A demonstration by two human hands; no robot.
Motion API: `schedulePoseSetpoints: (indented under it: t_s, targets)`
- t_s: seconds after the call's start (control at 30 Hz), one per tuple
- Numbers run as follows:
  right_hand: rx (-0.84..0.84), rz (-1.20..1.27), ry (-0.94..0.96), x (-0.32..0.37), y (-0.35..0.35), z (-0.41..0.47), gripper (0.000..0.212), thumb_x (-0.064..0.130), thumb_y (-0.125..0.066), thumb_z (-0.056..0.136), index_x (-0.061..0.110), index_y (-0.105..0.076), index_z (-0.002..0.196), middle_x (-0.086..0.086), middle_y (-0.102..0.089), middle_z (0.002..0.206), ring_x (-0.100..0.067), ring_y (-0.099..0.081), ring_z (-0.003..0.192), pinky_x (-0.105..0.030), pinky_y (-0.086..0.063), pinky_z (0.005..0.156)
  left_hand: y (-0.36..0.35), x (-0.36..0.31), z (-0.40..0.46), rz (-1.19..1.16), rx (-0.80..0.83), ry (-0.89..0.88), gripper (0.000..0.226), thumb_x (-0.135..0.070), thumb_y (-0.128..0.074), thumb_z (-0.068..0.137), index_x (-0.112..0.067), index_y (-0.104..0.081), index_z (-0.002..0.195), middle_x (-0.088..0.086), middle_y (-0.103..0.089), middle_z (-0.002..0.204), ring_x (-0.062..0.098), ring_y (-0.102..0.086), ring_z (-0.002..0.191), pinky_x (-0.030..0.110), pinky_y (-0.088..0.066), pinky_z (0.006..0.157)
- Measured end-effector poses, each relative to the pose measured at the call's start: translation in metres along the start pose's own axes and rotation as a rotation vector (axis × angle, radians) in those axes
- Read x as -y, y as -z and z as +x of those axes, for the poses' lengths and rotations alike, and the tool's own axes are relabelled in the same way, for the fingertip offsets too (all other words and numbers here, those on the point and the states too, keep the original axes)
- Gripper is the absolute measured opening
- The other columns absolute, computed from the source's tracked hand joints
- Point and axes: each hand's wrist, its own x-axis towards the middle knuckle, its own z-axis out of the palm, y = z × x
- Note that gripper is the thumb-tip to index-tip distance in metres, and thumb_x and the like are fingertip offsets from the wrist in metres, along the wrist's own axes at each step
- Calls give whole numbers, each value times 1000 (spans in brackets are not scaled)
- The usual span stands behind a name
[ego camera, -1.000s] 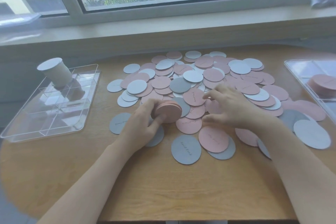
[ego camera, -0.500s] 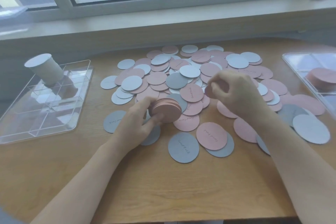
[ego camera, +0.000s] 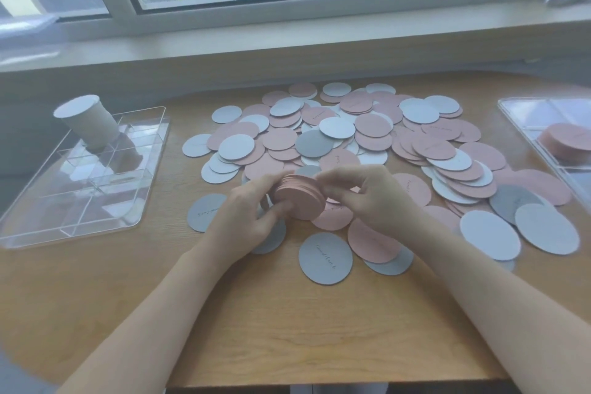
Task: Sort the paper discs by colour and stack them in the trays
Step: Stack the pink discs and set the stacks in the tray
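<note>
The pink stack (ego camera: 299,198), light, thin card that probably fans or slips unless pinched by its rim, sits gripped between the left hand (ego camera: 246,217) and the right hand (ego camera: 367,198), which half a second ago hung apart, pinching one disc.

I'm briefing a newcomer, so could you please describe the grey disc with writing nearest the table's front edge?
Start at the wooden table and find the person's right hand. Just nearer the front edge lies a lone grey disc. Unlike the overlapping pink and grey discs around it, it lies fully uncovered, with dark script across its face.
</note>
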Motion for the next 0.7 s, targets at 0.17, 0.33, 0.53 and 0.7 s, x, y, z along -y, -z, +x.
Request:
schedulePoseSetpoints:
  t_s: [0.17, 0.33, 0.53, 0.7]
  targets:
    - [55, -266, 110, -6, 1, 2, 20, 15, -61, 96, 25, -74, 109, 12, -64, 90, -4, -59, 85, -13, -38, 71, -1, 0, -1, -8, -2, 1, 32, -27, -67, 89, -20, -63, 120, -20, -64, 97, 1, -55, 84, 24, -46, 76]
    - [160, -578, 54, -11, 19, 2, 40, 53, -71, 81, 30, -60, 112, 14, -47, 109, -3, -42, 100, -22, -35, 81, 0, 6, -1, -22, 2, 28, 23, -32, -64, 90, -24, -60, 112, -7, -64, 94, 23, -56, 84, 43, -47, 74]
    - [237, -803, 34, -7, 15, 1, 71, 70, -71, 69, 27, -51, 121, 12, -39, 117, -3, -27, 102, -21, -24, 80, 2, 6, -2, -68, 2, 58, 22, -30, -63, 91, -25, -60, 112, -4, -66, 96, 22, -58, 87, 44, -47, 78]
    - [223, -814, 2, -1, 18, 2, 58, 63, -69, 79, 26, -57, 122, 15, -43, 117, 3, -28, 96, -18, -24, 65, 2, 5, -2, -68, 12, 59, 22, -29, -64, 91, -23, -60, 112, -7, -66, 96, 20, -59, 89, 43, -47, 80]
